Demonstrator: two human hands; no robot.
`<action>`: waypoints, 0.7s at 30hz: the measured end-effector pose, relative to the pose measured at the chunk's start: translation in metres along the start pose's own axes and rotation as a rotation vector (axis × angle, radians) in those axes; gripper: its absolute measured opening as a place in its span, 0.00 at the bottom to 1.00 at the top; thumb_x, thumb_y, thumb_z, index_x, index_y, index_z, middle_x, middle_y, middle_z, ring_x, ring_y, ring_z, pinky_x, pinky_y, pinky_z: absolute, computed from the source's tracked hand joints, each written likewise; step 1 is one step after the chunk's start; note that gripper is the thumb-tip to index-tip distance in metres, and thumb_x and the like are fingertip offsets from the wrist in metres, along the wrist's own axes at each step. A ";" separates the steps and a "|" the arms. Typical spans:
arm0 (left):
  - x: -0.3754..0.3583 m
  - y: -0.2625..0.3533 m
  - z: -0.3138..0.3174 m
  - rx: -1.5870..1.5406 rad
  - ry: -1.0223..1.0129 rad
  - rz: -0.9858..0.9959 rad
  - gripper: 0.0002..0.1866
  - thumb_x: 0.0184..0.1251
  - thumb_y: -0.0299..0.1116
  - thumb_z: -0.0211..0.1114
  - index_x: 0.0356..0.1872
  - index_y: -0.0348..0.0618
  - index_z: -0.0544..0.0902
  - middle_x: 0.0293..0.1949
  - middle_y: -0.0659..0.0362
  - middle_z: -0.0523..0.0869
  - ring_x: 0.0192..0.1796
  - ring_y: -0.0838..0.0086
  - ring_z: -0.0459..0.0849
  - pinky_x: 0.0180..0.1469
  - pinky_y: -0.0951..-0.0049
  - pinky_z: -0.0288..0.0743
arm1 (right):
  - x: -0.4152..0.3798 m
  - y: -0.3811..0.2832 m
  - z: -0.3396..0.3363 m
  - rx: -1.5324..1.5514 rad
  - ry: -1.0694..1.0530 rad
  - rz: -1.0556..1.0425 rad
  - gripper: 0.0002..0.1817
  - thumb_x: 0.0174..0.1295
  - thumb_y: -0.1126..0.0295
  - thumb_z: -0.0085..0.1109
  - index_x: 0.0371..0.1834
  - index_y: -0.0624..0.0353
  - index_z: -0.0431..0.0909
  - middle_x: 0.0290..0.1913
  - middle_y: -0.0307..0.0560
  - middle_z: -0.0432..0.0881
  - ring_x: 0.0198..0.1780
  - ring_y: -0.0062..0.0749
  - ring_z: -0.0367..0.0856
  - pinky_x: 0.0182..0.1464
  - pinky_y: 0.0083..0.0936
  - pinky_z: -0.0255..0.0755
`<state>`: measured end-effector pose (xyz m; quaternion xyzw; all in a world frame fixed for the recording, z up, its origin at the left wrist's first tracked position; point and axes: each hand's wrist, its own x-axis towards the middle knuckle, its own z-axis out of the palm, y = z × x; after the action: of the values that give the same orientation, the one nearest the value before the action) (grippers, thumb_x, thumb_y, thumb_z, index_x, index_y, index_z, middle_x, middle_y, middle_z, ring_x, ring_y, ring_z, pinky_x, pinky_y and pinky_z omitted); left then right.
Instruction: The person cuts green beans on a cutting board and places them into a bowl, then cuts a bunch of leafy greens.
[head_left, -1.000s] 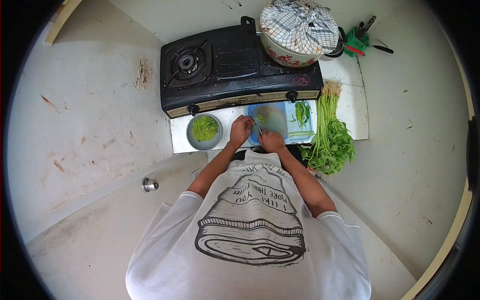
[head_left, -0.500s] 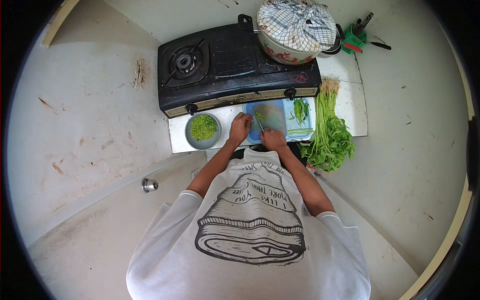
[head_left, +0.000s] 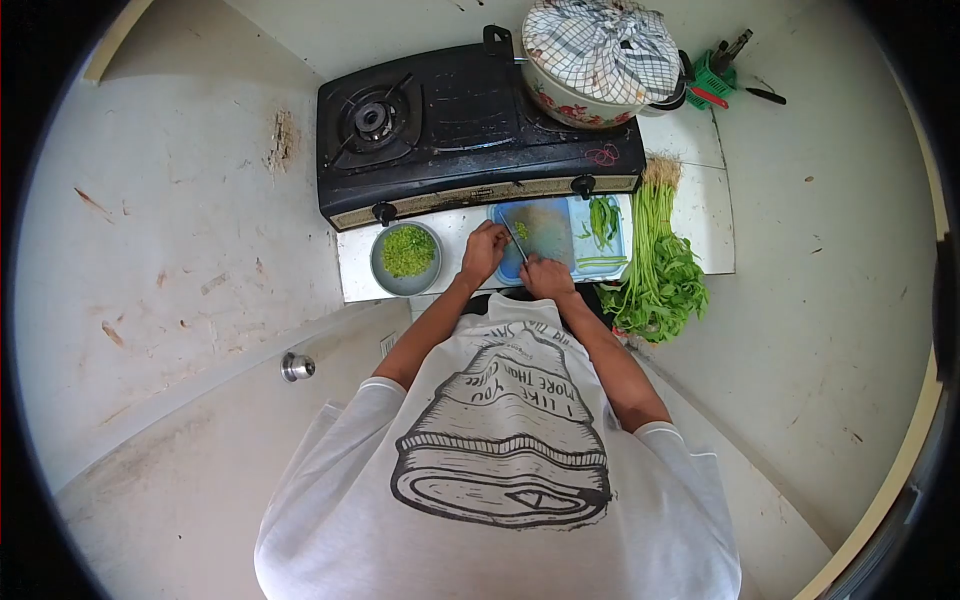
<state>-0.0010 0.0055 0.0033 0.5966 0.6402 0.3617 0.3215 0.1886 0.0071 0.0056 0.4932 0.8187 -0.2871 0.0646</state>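
My right hand is closed round the handle of a knife, whose blade slants up and left over a blue cutting board. Just left of the blade, my left hand has its fingers drawn together at the board's edge; what they pinch is hidden. Small chopped green bits lie right against the blade. A grey bowl of finely chopped greens stands to the left. On the board's right side are loose green leaves and pale green stalks.
Behind the board stands a black two-burner gas stove, bearing a cloth-covered pot. A big bunch of leafy greens with roots lies at the right, overhanging the counter. A green basket with utensils sits at the back right.
The knife blade stands slightly steeper and closer to my left fingers. My left hand has shifted a little to the right; otherwise the scene only moves slightly with the camera.
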 end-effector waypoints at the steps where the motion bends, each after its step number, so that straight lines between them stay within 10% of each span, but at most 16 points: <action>1: 0.000 -0.001 0.001 -0.009 0.002 0.003 0.03 0.60 0.18 0.67 0.33 0.36 0.85 0.32 0.49 0.82 0.33 0.55 0.86 0.39 0.59 0.79 | 0.000 -0.001 -0.001 -0.009 0.003 -0.005 0.23 0.75 0.52 0.49 0.44 0.66 0.79 0.33 0.68 0.87 0.39 0.64 0.89 0.47 0.55 0.81; 21: -0.005 -0.007 0.001 0.023 0.021 0.036 0.07 0.57 0.16 0.64 0.36 0.36 0.85 0.34 0.47 0.82 0.38 0.52 0.86 0.44 0.58 0.81 | 0.009 -0.003 0.002 -0.001 -0.022 0.001 0.22 0.75 0.56 0.48 0.43 0.67 0.81 0.36 0.66 0.89 0.41 0.60 0.90 0.50 0.51 0.82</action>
<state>-0.0030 0.0004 -0.0030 0.6078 0.6370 0.3661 0.3014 0.1811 0.0119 0.0022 0.4902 0.8179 -0.2920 0.0742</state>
